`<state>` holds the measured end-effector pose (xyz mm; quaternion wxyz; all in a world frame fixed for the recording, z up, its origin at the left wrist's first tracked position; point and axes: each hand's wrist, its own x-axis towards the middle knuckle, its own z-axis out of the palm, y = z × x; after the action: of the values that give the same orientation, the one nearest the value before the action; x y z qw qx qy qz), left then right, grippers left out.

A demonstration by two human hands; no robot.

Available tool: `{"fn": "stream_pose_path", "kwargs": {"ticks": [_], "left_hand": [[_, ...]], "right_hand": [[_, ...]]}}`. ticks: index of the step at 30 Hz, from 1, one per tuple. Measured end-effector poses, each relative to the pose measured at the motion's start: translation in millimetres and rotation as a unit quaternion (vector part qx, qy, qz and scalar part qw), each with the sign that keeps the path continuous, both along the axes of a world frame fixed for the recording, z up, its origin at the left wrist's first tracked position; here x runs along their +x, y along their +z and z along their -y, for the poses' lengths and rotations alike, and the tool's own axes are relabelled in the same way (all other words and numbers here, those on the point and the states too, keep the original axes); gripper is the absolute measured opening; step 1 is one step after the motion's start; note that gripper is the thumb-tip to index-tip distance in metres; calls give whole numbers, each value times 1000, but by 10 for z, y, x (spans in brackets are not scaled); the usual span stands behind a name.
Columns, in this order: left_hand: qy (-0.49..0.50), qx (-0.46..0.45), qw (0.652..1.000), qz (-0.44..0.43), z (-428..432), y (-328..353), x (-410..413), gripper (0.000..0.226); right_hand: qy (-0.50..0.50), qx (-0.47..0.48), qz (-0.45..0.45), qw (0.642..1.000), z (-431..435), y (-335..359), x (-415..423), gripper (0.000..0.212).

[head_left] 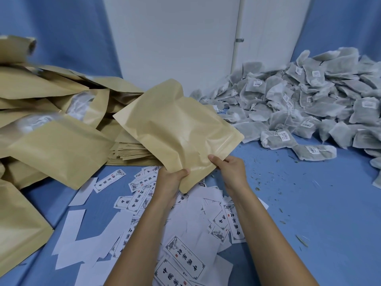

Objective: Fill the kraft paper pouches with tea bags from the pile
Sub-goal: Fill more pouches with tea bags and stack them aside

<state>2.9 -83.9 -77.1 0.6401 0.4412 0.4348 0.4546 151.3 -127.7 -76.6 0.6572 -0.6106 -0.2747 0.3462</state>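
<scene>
I hold one kraft paper pouch (177, 131) up over the blue table, tilted away from me. My left hand (172, 181) grips its near corner, thumb on top. My right hand (227, 168) pinches the near edge beside it. The pouch looks bulged; its contents are hidden. A large pile of grey tea bags (305, 106) with small white tags lies at the right, apart from both hands.
Kraft pouches (51, 112), some with clear windows, are heaped at the left, with a flat stack (132, 151) behind my left hand. Printed white labels (183, 259) and blank slips litter the blue table (309, 223) under my arms. Loose tea crumbs lie at the right.
</scene>
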Motion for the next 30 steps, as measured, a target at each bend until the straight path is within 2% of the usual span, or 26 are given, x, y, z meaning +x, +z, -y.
{"fn": "stream_pose_path", "kwargs": {"ticks": [4, 7, 10, 11, 14, 15, 17, 19, 21, 25, 27, 30], "left_hand": [[5, -5, 1000, 7, -3, -5, 1, 27], [9, -9, 1000, 12, -20, -28, 3, 29], [13, -10, 1000, 3, -19, -45, 31, 25], [15, -19, 1000, 7, -18, -48, 44, 26], [26, -46, 998, 38, -9, -33, 55, 27], [27, -51, 997, 47, -8, -26, 49, 26], [26, -51, 997, 54, -9, -17, 36, 26], [27, -36, 997, 55, -8, -9, 34, 27], [25, -18, 997, 64, -7, 0, 39, 27], [31, -6, 997, 74, -2, -21, 44, 25], [45, -11, 996, 72, -8, -41, 55, 14], [50, 9, 996, 77, -20, -68, 77, 12]], "right_hand": [[47, -5, -38, 998, 17, -10, -36, 18], [33, -1, -24, 999, 1, 3, -63, 20], [51, -2, -41, 998, 17, -7, -93, 45], [69, -1, -54, 996, 22, -11, -112, 46], [82, 3, -49, 995, 8, 15, -201, 16], [68, -2, -32, 997, 3, 19, -219, 14], [51, 1, -30, 998, 4, 11, -233, 18], [72, 10, -66, 995, 12, -2, -239, 22], [95, 9, -85, 992, 22, 9, -271, 16], [50, 12, -19, 998, -9, 0, -310, 12], [64, 15, -48, 997, -16, -24, -326, 9], [124, 1, -106, 987, -10, -44, -381, 16]]}}
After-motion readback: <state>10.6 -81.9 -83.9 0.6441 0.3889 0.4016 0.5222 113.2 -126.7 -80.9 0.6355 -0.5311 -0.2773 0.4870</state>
